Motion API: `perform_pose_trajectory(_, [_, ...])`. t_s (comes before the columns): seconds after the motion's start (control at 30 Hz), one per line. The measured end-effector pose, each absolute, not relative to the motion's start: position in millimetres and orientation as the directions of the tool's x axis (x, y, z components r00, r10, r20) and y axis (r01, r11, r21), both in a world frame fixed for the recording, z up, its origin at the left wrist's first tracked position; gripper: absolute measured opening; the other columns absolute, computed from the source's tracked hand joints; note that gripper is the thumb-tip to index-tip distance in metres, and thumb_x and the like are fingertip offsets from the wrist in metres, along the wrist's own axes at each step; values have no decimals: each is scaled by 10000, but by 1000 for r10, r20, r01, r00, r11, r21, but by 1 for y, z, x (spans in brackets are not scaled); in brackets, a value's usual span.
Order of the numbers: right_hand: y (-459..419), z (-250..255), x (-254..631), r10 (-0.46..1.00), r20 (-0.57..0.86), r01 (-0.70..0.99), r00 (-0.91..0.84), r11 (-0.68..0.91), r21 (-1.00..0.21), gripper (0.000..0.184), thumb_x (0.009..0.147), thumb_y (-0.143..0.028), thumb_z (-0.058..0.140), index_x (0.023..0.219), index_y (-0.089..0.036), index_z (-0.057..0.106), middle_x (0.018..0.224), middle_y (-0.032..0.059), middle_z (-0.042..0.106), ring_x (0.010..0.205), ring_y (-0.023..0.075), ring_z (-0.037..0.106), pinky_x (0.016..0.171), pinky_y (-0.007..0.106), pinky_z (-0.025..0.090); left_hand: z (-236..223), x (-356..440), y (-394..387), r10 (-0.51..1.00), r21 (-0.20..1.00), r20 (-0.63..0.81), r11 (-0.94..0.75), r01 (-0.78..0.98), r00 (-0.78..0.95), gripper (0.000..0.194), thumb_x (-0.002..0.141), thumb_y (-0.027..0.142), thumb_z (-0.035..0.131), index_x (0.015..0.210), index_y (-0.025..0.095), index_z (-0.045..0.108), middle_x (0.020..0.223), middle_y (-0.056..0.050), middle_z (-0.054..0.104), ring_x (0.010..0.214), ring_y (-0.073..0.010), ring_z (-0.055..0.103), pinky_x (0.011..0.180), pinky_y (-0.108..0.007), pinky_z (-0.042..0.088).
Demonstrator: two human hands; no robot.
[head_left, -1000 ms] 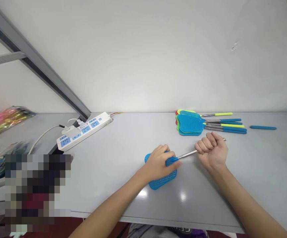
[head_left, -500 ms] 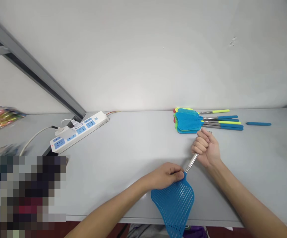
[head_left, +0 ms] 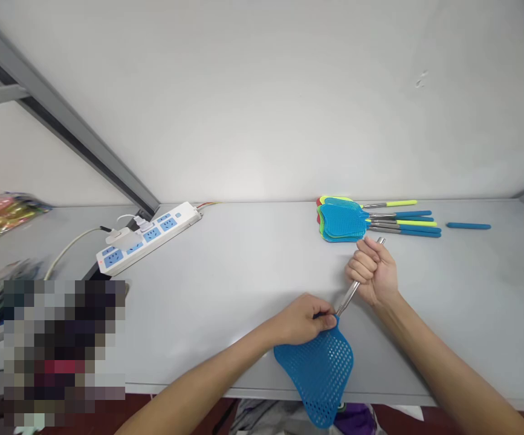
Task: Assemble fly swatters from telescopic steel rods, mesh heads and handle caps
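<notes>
A blue perforated fly swatter (head_left: 320, 374) hangs partly past the table's front edge, its head toward me. At the neck of that head my left hand (head_left: 309, 320) pinches it between thumb and fingers. My right hand (head_left: 373, 270) is wrapped round the swatter's bare metal rod (head_left: 347, 298), and the rod's end pokes out above the fist. Behind the right hand lies a pile of fly swatters (head_left: 344, 220) with blue, yellow, green and red heads and blue or yellow grips. A loose blue handle grip (head_left: 468, 226) lies to the right of the pile.
On the left a white power strip (head_left: 150, 238) with plugs and cables lies on the grey table (head_left: 225, 260). Plastic-wrapped colourful items (head_left: 8, 217) sit at the far left, near a metal post (head_left: 84, 133). A pixelated patch covers the lower left. A white wall stands behind.
Both hands keep their grip on the swatter. More of the rod's end shows above the right fist. The view has shifted slightly.
</notes>
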State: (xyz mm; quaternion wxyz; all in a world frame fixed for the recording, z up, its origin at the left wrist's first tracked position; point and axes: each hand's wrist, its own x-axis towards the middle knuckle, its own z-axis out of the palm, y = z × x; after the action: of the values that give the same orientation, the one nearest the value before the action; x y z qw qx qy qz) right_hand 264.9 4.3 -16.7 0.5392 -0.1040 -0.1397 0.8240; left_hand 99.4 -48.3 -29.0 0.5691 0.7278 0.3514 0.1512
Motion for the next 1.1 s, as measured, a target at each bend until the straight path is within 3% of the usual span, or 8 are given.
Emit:
perform_pose_trajectory(0.33, [8,-14,272,932,-77,-838,-355,-354,-415,354,811,-244,395,495,-180,251,398,-85,100,307,51,82,268,168,128,-27,99,-43,656,982,-125,-26,188,744,292,794,361,394,608,137,403,546,54,298,513,-55,273,463,-176,237])
perform_pose_trajectory(0.47, [10,-5,271,930,-82,-758,-358,-341,-556,326,808,-292,417,518,-171,331,391,-81,191,301,41,186,281,148,214,-24,97,-41,619,992,-89,-14,124,780,317,794,396,403,651,121,473,560,47,322,522,-59,291,479,-181,248])
perform_pose_trajectory(0.57, [16,-5,274,947,-95,-624,-308,-276,-731,335,783,-429,416,573,-169,446,430,-38,375,382,72,405,385,189,381,-20,96,-43,626,996,-54,-22,87,778,319,806,390,394,853,118,554,608,30,374,557,-68,328,521,-187,280])
perform_pose_trajectory(0.7, [33,-12,295,995,-74,-401,-64,-94,-911,368,733,-511,436,748,-164,559,622,34,556,592,153,566,544,278,472,-16,94,-45,680,998,-25,-30,62,733,328,800,403,406,918,134,552,648,19,403,591,-75,361,565,-192,306])
perform_pose_trajectory(0.77, [41,-17,314,993,-79,-362,82,-44,-931,330,715,-480,480,763,-165,565,610,27,558,566,148,566,506,262,469,-15,93,-45,715,999,-43,23,38,698,319,791,416,416,877,134,536,650,20,402,581,-72,366,554,-187,307])
perform_pose_trajectory(0.87, [50,-19,348,937,-131,-437,325,25,-899,220,755,-345,440,714,-160,552,544,6,533,486,108,533,457,215,447,-11,90,-43,772,996,-50,85,-25,634,291,784,415,426,827,139,507,689,11,425,608,-76,392,568,-188,316])
perform_pose_trajectory(0.97, [58,-17,383,868,-199,-415,455,10,-910,163,742,-186,401,717,-146,557,532,1,527,460,90,527,477,206,442,-5,85,-39,814,999,-17,41,-28,581,272,779,405,433,790,140,496,719,2,437,659,-92,408,610,-201,327])
perform_pose_trajectory(1.1, [71,-17,431,761,-227,-338,608,-11,-941,194,731,-102,345,691,-137,532,459,-1,500,363,77,486,410,204,395,2,78,-35,850,998,49,-67,16,524,246,796,375,412,813,142,489,708,8,416,659,-95,397,627,-211,322])
